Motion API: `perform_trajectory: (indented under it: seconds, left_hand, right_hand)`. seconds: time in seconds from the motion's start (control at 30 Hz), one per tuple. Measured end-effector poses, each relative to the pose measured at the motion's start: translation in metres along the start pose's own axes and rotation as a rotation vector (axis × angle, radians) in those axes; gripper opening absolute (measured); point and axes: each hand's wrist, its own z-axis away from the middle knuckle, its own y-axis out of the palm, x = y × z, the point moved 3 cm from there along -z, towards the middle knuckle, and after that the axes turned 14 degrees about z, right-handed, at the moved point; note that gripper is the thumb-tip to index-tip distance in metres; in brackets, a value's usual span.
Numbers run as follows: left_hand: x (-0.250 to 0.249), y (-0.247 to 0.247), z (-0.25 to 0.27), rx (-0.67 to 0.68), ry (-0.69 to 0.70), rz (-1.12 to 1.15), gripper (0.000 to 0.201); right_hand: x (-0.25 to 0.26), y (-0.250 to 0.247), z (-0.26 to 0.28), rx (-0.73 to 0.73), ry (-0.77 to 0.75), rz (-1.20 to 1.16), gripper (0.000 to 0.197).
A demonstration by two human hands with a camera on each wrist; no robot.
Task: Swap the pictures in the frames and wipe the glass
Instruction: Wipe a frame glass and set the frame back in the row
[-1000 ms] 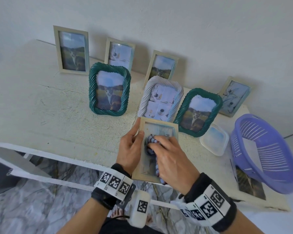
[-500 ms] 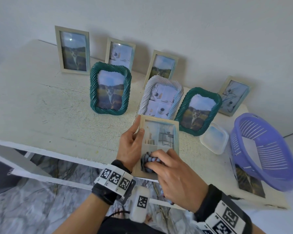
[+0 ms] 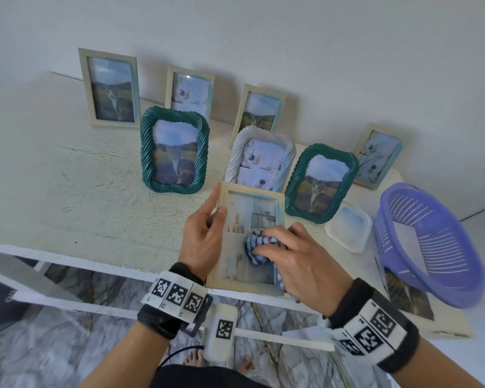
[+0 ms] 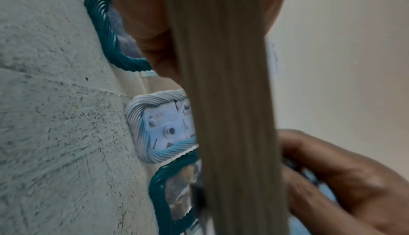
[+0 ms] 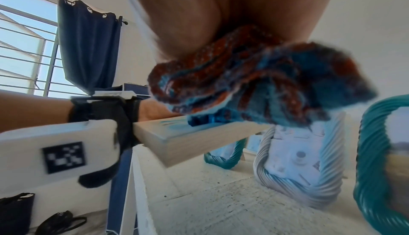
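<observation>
While the left hand (image 3: 205, 236) is curled round the left edge of a pale wooden frame (image 3: 249, 284), thumb laid on the front rim and fingers hidden behind, the frame is held tilted above the near edge of the table (image 3: 67, 197). A bunched striped cloth (image 3: 259, 247) is pinched under the bent fingers of the right hand (image 3: 300, 261) and pressed against the glass, about halfway down the picture and toward its right side. In the right wrist view the cloth (image 5: 254, 85) is seen gathered beneath the fingers, touching the upper face of the frame (image 5: 194, 137). In the left wrist view the frame's side (image 4: 232, 116) fills the middle, with the thumb (image 4: 150, 37) against it.

Just beyond the held frame a white twisted frame (image 3: 259, 158) is stood upright, flanked by a green twisted frame (image 3: 321, 183) beyond the right hand and another green twisted frame (image 3: 175, 149) beyond the left hand. To the right of the right hand a clear plastic lid (image 3: 347, 225) is laid flat, and further right a purple basket (image 3: 429, 245) is tipped on its side over a loose photograph (image 3: 409, 298). Farthest off, four plain pale frames (image 3: 109, 88) are lined up near the wall.
</observation>
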Motion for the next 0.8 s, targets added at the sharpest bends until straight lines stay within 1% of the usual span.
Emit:
perform_trajectory:
  seconds: [0.07,0.17,0.23,0.37,0.47,0.53,0.7,0.8]
  left_hand:
    - [0.002,0.003,0.005,0.022,0.002,-0.01,0.042]
    - [0.012,0.003,0.013,0.03,-0.029,-0.01,0.048]
    - [0.014,0.004,0.016,0.044,-0.03,-0.004,0.051]
    - [0.015,0.0,0.019,0.04,-0.028,-0.034,0.052]
    - [0.006,0.003,0.019,0.039,-0.002,-0.067,0.047]
    - [0.0,0.008,0.02,0.046,0.007,-0.056,0.045]
    - [-0.007,0.012,0.022,0.046,-0.078,0.011,0.044]
    - [-0.005,0.009,0.02,0.024,-0.077,-0.02,0.043]
  right_hand:
    - [-0.007,0.003,-0.007,0.008,0.056,0.027,0.041]
    - [-0.016,0.0,-0.016,-0.043,0.174,-0.041,0.048]
    - [-0.015,-0.002,-0.021,-0.061,0.206,-0.049,0.052]
    - [-0.007,-0.004,-0.035,-0.02,0.205,-0.075,0.052]
    - [0.0,-0.006,-0.042,-0.038,0.199,-0.127,0.052]
    - [0.007,-0.004,-0.046,-0.024,0.172,-0.108,0.051]
    - [0.017,0.0,-0.045,0.026,0.123,-0.047,0.047]
    - [0.027,0.001,-0.036,0.024,0.113,-0.039,0.041]
